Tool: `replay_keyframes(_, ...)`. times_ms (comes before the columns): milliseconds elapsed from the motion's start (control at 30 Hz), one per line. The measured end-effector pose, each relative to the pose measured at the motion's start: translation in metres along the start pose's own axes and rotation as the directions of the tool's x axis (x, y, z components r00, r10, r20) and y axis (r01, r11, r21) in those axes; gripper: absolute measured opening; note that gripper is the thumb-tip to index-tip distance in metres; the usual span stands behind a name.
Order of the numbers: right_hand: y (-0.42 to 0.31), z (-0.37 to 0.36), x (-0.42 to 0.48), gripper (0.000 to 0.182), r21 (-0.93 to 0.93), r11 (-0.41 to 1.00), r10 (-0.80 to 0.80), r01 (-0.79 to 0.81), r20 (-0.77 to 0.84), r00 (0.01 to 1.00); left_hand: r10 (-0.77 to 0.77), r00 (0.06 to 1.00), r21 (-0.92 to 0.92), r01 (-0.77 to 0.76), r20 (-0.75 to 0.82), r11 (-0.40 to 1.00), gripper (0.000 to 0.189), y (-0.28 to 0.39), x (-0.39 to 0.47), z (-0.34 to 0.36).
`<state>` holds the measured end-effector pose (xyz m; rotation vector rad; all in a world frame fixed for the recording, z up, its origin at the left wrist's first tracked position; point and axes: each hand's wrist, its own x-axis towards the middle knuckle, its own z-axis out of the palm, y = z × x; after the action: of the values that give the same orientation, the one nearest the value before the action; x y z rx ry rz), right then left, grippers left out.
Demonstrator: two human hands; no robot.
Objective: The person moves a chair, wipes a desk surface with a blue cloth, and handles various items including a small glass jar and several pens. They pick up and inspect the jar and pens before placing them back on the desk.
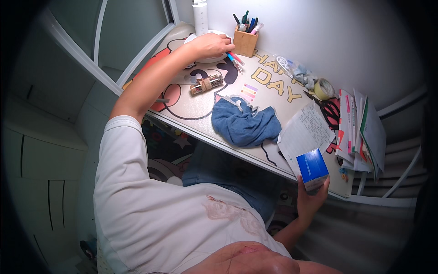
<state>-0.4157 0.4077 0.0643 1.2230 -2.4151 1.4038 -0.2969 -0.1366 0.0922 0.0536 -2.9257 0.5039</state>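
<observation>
My left hand (213, 45) reaches across to the far side of the desk, its fingers curled over several pens (236, 61) with blue and red parts. The pens' lower ends stick out below the fingers; their other ends are hidden. Just right of this hand stands a wooden pen holder (245, 42) full of pens and markers. Behind the hand is the round white base (220, 59) of a lamp (201, 19). My right hand (311, 202) holds a blue and white cardboard box (312, 166) from below, over the desk's front edge.
On the patterned desk mat (184, 111) lie a crumpled blue cloth (244, 121), a corked glass tube (207, 84), stickers (248, 92) and a written paper sheet (304, 132). Rightward are black scissors (329, 111), a tape roll (323, 88), plastic packaging (303, 75) and upright papers (371, 133).
</observation>
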Motion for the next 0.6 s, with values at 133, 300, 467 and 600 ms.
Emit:
replay_keyframes(133,-0.001,0.002,0.001,0.065,0.005,1.0,-0.018,0.018,0.019,1.0,0.052,0.998,0.013,-0.052,-0.018,0.999,0.021,0.027,0.002,-0.01)
replay_keyframes(300,-0.002,0.005,0.003,0.065,0.018,1.0,-0.001,0.001,0.022,1.0,0.066,0.995,0.059,-0.071,0.08,0.996,0.015,0.042,0.015,0.003)
replay_keyframes(467,0.002,-0.001,0.001,0.064,0.019,0.999,0.028,-0.028,0.005,1.0,0.045,0.992,-0.026,-0.048,-0.118,0.998,0.017,0.046,0.019,-0.011)
replay_keyframes(600,0.002,-0.003,0.0,0.063,0.024,0.998,0.062,-0.063,0.001,0.998,-0.145,0.838,-0.21,0.037,-0.526,0.977,0.018,0.035,0.028,-0.042)
